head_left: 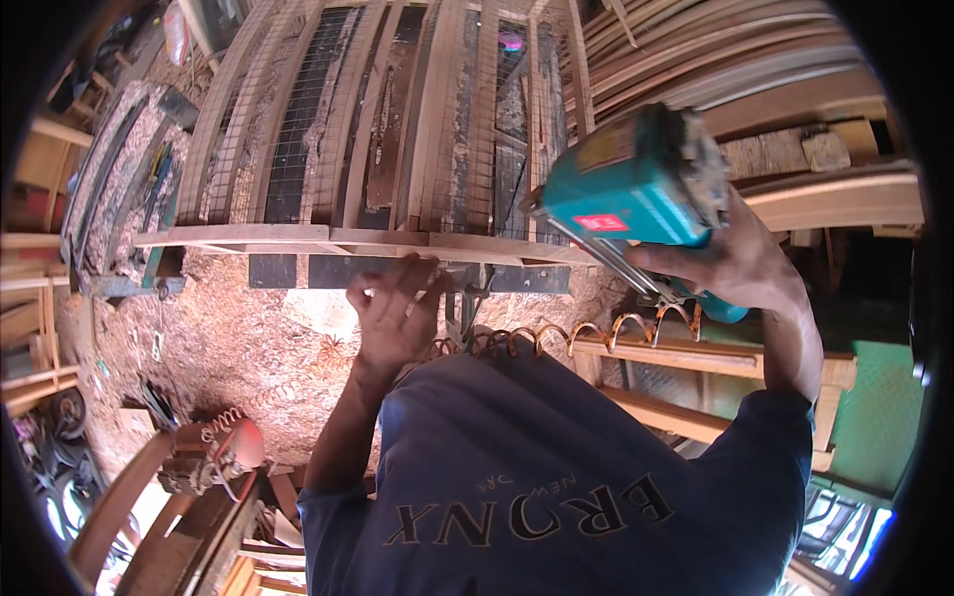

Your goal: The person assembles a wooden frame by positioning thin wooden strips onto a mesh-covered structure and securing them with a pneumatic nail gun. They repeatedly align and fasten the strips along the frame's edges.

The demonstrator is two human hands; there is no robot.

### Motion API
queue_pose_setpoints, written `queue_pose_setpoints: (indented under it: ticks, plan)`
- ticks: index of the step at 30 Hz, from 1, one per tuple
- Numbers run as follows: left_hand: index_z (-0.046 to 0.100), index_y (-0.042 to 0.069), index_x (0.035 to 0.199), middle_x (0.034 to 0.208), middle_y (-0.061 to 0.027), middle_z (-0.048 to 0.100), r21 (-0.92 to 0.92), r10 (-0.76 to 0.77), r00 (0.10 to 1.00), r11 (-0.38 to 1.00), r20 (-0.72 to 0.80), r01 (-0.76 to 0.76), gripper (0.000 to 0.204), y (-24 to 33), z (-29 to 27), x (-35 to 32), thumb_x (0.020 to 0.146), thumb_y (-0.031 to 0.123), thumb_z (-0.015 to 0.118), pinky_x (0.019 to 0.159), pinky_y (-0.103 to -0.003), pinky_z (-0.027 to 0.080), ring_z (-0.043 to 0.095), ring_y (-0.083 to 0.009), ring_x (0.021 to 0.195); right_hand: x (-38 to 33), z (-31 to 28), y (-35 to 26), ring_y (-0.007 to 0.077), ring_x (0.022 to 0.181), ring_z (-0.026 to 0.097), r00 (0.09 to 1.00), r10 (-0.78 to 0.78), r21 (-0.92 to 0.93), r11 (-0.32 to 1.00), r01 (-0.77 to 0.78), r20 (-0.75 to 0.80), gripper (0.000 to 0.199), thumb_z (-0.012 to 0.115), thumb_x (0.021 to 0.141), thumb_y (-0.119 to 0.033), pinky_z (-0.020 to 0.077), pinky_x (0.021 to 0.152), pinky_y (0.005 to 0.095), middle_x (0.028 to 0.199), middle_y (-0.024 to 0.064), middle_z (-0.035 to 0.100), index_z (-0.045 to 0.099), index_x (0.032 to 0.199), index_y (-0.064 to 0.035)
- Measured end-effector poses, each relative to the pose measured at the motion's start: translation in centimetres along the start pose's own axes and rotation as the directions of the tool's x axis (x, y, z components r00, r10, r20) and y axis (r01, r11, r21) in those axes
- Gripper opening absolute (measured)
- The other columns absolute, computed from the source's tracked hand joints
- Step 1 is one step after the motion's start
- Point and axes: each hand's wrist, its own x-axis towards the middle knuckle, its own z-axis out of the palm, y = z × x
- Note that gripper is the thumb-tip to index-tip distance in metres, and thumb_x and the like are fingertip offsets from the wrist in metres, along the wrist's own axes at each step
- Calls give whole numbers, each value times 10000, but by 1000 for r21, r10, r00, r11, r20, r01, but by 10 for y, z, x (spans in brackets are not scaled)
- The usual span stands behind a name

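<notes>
- Right hand (740, 263) was wrapped tight round the grip of a teal nail gun (636, 184), fingers clamped on it, nose angled down toward the frame.
- Left hand (396, 313) sat just under the frame's (298, 235) bottom rail, fingers loosely curled, tips touching the wood, holding nothing far as I could see.
- Coiled orange hose (556, 335) ran below the gun hand, across the dark blue shirt (556, 467).
- Sawdust (229, 338) lay left of the left hand.

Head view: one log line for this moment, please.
left hand: on wooden frame rail | right hand: grips teal nail gun, nose at rail | coiled hose below | wire mesh on frame
</notes>
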Motion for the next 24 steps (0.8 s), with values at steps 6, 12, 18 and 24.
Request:
queue_pose_setpoints:
  ticks: [6, 12, 18, 24]
  plan:
    - [741, 128, 1104, 1181, -2, 723, -21, 31, 994, 999, 109, -28, 287, -24, 5, 34, 824, 145, 803, 1036, -388, 341, 642, -160, 1198, 27, 28, 23, 318, 1026, 714, 965, -194, -114, 970, 215, 175, 515, 783, 893, -312, 545, 1022, 438, 1127, 177, 739, 639, 1284, -9]
    - [784, 154, 1063, 1152, 24, 734, -155, 75, 991, 986, 112, -57, 288, -40, 11, 44, 781, 102, 760, 1039, -381, 410, 664, -131, 1145, 39, 33, 22, 313, 1034, 717, 976, -147, -206, 962, 179, 164, 514, 762, 912, -348, 544, 1022, 432, 1119, 189, 740, 647, 1274, -2]
    - [799, 154, 1054, 1104, 26, 746, -164, 92, 987, 984, 131, -70, 283, -45, 10, 43, 777, 111, 762, 1046, -385, 414, 675, -124, 1112, 40, 34, 21, 298, 1024, 722, 973, -67, -234, 965, 119, 220, 505, 760, 917, -371, 543, 1021, 446, 1123, 183, 742, 659, 1275, -30]
    - [804, 165, 1050, 1110, 38, 743, -160, 116, 986, 982, 119, -97, 294, -46, 10, 48, 767, 104, 752, 1044, -380, 411, 673, -116, 1100, 39, 36, 20, 305, 1026, 721, 971, -126, -151, 976, 159, 204, 521, 784, 898, -336, 546, 1012, 446, 1147, 198, 735, 649, 1292, -23]
